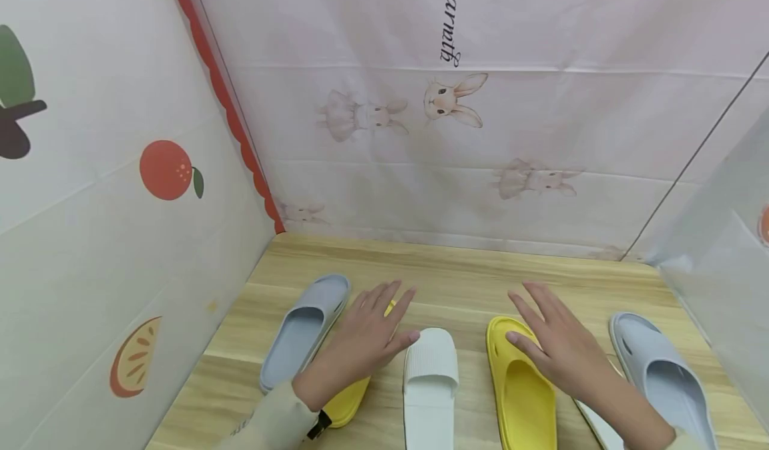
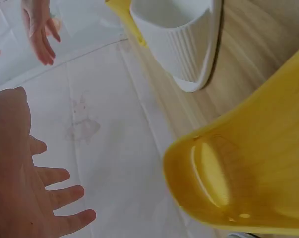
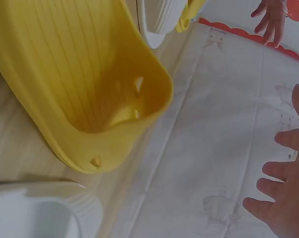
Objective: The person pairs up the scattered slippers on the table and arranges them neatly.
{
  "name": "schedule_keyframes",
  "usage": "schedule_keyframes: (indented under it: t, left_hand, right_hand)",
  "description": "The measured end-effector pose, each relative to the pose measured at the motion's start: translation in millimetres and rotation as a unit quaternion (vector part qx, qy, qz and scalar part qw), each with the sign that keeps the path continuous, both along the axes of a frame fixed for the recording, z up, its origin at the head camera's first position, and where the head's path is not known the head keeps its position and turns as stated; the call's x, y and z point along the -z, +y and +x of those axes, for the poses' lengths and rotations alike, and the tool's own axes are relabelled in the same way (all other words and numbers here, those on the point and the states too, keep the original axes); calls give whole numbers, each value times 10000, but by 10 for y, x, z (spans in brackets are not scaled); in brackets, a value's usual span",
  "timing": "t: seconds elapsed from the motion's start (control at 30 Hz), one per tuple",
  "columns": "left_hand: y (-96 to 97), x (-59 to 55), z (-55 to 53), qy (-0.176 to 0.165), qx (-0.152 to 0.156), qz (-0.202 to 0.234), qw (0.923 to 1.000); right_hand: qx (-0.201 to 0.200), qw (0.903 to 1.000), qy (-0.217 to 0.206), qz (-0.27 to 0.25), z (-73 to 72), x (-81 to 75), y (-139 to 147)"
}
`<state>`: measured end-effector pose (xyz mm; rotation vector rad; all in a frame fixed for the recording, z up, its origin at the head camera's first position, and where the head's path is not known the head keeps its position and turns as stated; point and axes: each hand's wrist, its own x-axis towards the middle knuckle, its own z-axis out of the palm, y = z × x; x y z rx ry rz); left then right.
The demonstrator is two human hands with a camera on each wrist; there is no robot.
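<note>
My left hand point(image 1: 368, 335) hovers with spread fingers above a yellow slipper point(image 1: 347, 402), mostly hiding it. Over the toe of a second yellow slipper point(image 1: 529, 396), my right hand point(image 1: 561, 343) is held out with its fingers apart. Neither hand holds anything. Between the two yellow ones lies a white slipper point(image 1: 430, 370) with a ribbed strap. Another white slipper point(image 1: 601, 423) is largely covered by the right forearm. Grey slippers lie at both ends: one at the left point(image 1: 303, 330), the other at the right point(image 1: 661, 370).
The slippers lie in a row on a wood-grain surface point(image 1: 468, 276). Behind it rises a wall covering point(image 1: 384, 183) printed with rabbits. A fruit-printed sheet point(image 1: 198, 256) stands along the left side, and a pale sheet point(image 1: 715, 236) along the right.
</note>
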<state>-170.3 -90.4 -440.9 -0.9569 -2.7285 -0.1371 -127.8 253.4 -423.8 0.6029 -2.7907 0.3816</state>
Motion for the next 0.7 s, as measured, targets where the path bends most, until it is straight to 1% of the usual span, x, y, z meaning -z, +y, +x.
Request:
schedule_keyframes:
  t: [0.13, 0.2, 0.27, 0.37, 0.47, 0.57, 0.7]
  left_hand:
    - [-78, 129, 60, -414, -191, 97, 9989]
    - [-121, 202, 93, -618, -345, 163, 9974]
    - [-166, 286, 120, -722, -508, 242, 9958]
    - [-237, 411, 162, -733, -763, 214, 9942]
    - [-301, 517, 213, -785, -943, 235, 9922]
    - [-340, 600, 274, -831, -1065, 350, 9902]
    - [-353, 699, 369, -689, -1212, 432, 9893]
  right_hand:
    - [217, 9997, -86, -89, 64, 176, 4]
    - [282, 9996, -35, -67, 109, 297, 5]
    - [330, 9994, 56, -27, 159, 422, -1]
    - [400, 9990, 198, 82, 225, 587, -18]
    - [510, 9985, 158, 115, 282, 705, -33]
    - [665, 9978, -34, 48, 340, 781, -43]
    - [936, 9945, -465, -5, 424, 829, -60]
